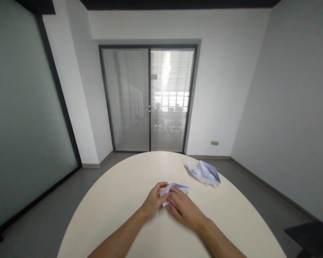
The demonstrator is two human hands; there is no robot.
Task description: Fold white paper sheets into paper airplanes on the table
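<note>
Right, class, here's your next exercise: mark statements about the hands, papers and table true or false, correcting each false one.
1. The left hand and right hand both touch the near paper. True.
2. The hands are far apart. False: they are close together.
3. The far paper is on the table, right of both hands. True.
4. The table's visible edge is straight. False: it is curved.
5. Neither hand touches the far paper. True.
</note>
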